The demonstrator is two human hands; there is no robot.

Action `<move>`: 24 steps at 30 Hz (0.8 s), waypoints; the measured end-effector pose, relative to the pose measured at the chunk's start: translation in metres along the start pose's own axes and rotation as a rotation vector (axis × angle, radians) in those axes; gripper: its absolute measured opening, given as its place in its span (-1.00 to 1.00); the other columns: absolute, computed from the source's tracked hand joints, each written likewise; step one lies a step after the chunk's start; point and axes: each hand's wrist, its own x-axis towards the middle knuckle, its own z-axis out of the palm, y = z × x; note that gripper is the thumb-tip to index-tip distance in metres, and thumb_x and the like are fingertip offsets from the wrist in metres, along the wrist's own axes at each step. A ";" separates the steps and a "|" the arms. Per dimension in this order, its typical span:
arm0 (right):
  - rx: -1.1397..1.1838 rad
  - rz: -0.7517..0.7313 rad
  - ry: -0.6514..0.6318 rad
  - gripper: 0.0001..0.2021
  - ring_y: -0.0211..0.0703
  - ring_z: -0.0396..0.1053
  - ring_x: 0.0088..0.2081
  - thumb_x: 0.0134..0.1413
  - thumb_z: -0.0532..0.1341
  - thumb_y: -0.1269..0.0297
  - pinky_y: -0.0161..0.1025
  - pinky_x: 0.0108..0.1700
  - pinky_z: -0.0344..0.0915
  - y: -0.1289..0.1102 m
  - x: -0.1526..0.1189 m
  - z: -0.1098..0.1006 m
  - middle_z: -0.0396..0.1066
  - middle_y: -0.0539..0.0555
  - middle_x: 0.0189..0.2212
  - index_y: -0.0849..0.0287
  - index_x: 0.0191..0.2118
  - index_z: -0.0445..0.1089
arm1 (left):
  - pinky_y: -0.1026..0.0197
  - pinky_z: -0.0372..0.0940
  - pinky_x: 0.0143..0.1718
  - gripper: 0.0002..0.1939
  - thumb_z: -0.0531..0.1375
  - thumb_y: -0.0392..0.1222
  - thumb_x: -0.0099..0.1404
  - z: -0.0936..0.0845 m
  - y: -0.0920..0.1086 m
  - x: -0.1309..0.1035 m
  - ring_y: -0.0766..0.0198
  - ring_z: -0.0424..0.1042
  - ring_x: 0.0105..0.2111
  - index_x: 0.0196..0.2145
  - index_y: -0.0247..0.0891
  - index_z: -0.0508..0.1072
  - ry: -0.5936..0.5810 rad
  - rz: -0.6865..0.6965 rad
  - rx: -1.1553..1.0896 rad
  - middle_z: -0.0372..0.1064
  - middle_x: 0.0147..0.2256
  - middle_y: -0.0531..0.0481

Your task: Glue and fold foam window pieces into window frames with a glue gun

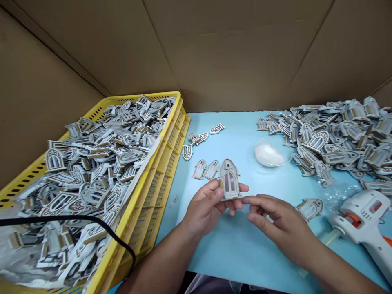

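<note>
My left hand (208,202) grips a small grey-white arched window ornament (229,181) upright between thumb and fingers, with its panes facing me. My right hand (280,224) is beside it, the index fingertip at the ornament's lower right corner. Its other fingers are curled, and a pale bit shows between them that I cannot make out. Just behind my left hand lie two similar arched pieces (206,169). Another arched ornament (310,209) lies beyond my right wrist.
A yellow crate (167,171) heaped with window pieces stands at left, a black cable (76,217) across it. Several pieces (200,139) lie near its edge. A clear dish with white filling (271,153), a piled heap (343,134) and a glue gun (358,222) are at right. Cardboard walls (226,57) enclose the blue table.
</note>
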 end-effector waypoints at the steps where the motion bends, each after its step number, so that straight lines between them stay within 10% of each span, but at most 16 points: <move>1: -0.062 -0.029 0.034 -0.81 -0.24 0.37 -0.33 0.28 0.20 0.15 -0.26 -0.26 0.28 -0.003 -0.001 -0.001 0.44 0.00 -0.35 -0.06 -0.07 0.53 | 0.32 0.30 -0.39 -0.70 0.20 -0.04 0.39 0.001 0.000 -0.001 0.30 0.49 -0.34 -0.13 -0.35 0.53 0.015 0.011 0.012 0.52 -0.04 -0.27; 11: 0.462 -0.359 0.251 -0.85 -0.23 0.29 -0.35 0.30 0.19 0.25 -0.22 -0.29 0.25 -0.001 -0.007 -0.020 0.27 0.00 -0.42 -0.04 -0.21 0.54 | 0.27 0.22 -0.43 -0.67 0.23 0.00 0.31 0.005 -0.010 -0.005 0.29 0.42 -0.43 -0.15 -0.35 0.50 0.023 -0.009 -0.004 0.56 -0.19 -0.24; 17: 0.827 -0.253 0.284 -0.90 -0.09 0.42 -0.09 0.13 0.32 0.09 -0.09 -0.13 0.39 -0.010 -0.010 -0.044 0.35 -0.10 0.14 -0.10 -0.37 0.46 | 0.29 0.29 -0.40 -0.69 0.19 -0.05 0.35 0.006 -0.015 -0.009 0.29 0.49 -0.41 -0.13 -0.37 0.49 -0.077 -0.012 -0.032 0.56 -0.17 -0.24; 21: 0.796 -0.232 0.315 -0.79 0.06 0.29 0.21 0.05 0.36 0.01 0.07 0.10 0.36 -0.016 -0.018 -0.045 0.54 -0.02 -0.26 -0.08 -0.45 0.38 | 0.31 0.33 -0.39 -0.70 0.20 -0.05 0.36 0.009 -0.017 -0.011 0.27 0.53 -0.37 -0.12 -0.35 0.50 -0.132 -0.023 -0.048 0.57 -0.15 -0.22; 24: 0.756 -0.274 0.153 -0.81 0.05 0.49 -0.11 0.11 0.29 -0.03 0.07 -0.02 0.44 -0.018 -0.023 -0.036 0.41 0.01 -0.49 -0.09 -0.38 0.44 | 0.31 0.36 -0.38 -0.71 0.23 -0.06 0.35 0.012 -0.017 -0.013 0.26 0.55 -0.33 -0.11 -0.34 0.51 -0.175 -0.047 -0.059 0.56 -0.11 -0.22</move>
